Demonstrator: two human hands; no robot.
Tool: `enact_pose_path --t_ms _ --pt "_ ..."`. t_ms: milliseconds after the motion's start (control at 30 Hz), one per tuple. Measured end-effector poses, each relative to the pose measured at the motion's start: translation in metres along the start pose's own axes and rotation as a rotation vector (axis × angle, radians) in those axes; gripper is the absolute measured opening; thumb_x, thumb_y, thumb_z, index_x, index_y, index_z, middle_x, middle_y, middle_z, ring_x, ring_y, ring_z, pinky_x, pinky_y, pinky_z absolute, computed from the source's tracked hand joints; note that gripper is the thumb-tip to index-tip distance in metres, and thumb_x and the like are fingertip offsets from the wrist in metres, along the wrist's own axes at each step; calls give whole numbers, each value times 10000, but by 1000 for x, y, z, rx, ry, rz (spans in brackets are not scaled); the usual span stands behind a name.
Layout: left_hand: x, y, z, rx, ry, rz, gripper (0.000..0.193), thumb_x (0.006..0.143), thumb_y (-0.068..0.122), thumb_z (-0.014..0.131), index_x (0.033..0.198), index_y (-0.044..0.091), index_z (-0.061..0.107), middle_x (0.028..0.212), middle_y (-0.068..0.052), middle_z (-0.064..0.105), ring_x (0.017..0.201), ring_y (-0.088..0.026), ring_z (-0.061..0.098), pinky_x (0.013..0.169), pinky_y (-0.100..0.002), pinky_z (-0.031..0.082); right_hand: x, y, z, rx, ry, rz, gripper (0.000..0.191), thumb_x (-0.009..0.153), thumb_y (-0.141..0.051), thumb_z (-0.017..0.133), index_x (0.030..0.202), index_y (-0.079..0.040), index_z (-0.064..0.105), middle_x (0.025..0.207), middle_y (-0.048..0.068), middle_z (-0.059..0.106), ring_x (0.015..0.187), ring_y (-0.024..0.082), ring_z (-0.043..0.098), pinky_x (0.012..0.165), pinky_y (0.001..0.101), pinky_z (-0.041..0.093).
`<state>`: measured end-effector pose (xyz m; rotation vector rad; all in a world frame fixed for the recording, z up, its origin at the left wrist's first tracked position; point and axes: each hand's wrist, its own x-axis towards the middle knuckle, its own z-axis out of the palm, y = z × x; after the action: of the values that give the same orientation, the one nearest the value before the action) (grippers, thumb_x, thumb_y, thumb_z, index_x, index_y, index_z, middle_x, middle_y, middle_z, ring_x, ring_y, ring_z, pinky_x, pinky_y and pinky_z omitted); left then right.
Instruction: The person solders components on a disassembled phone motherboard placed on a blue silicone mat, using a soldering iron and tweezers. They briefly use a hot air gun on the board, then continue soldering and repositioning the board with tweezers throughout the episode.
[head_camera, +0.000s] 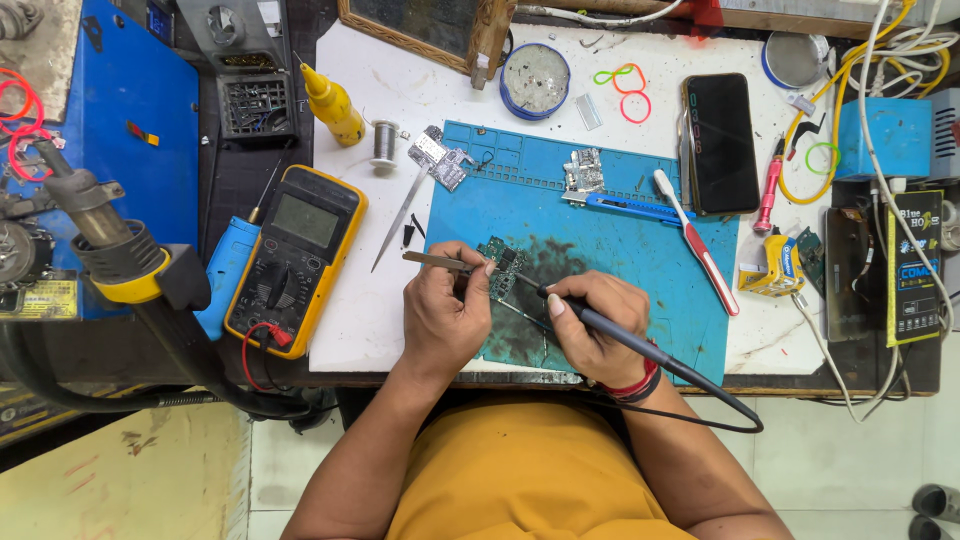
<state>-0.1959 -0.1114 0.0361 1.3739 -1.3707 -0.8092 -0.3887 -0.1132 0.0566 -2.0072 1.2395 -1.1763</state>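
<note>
White desk (370, 320) with a blue silicone work mat (640, 260) on it, mat heavily smudged dark in the middle; tiled floor showing below the near edge. Person in an orange shirt is sitting at the near side.

Small green circuit board (502, 268) is lying flat near the mat's left-centre, dark components on top, long axis running roughly near-far with a slight tilt. Left hand (445, 315) is pinching silver tweezers (437, 261), fingers pressed together on them; tweezers are lying almost level, tips pointing right onto the board. Right hand (592, 325) is gripping a dark soldering iron (610, 331) pen-style, fingers closed around the handle; its axis is running diagonally, tip pointing far-left at the board, cable trailing near-right off the desk edge.

Around it: yellow multimeter (295, 258) left of the mat, yellow bottle (333, 105) and solder spool (385, 142) at the far left, black phone (720, 142) far right, blue utility knife (630, 206) and white toothbrush (697, 240) on the mat's right side.
</note>
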Motion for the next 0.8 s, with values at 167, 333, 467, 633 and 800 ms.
enact_pose_path --t_ms 167,333,467,633,800 --pt "0 -1 1 1 0 -10 136 960 8 687 1028 39 574 769 -62 689 644 -128 696 578 -273 534 0 1 0 -2 3 -2 61 898 -73 699 908 -13 693 735 88 663 598 201 617 572 306 457" --pt "0 0 1 7 -2 -9 136 960 9 686 1028 39 573 767 -61 692 646 -126 699 579 -276 536 0 2 0 -11 3 0 63 903 -75 697 919 -14 695 734 86 659 606 205 626 579 307 467" --pt "0 0 1 14 -10 -10 129 964 18 684 1026 41 574 767 -61 693 649 -126 704 577 -275 539 -1 2 0 -14 -8 1 67 899 -76 702 918 -12 698 731 86 660 599 207 622 573 308 462" --pt "0 0 1 24 -5 -9 124 964 27 692 1017 39 580 762 -65 689 643 -134 702 578 -278 539 -1 2 0 -9 2 7 63 905 -78 706 914 -18 692 739 84 662 608 207 621 582 309 463" --pt "0 1 1 13 -6 -21 125 964 31 693 1017 37 580 762 -64 694 648 -137 710 579 -277 540 -1 3 0 -11 -14 -2 68 897 -77 705 927 -16 698 729 81 657 604 206 619 578 310 461"
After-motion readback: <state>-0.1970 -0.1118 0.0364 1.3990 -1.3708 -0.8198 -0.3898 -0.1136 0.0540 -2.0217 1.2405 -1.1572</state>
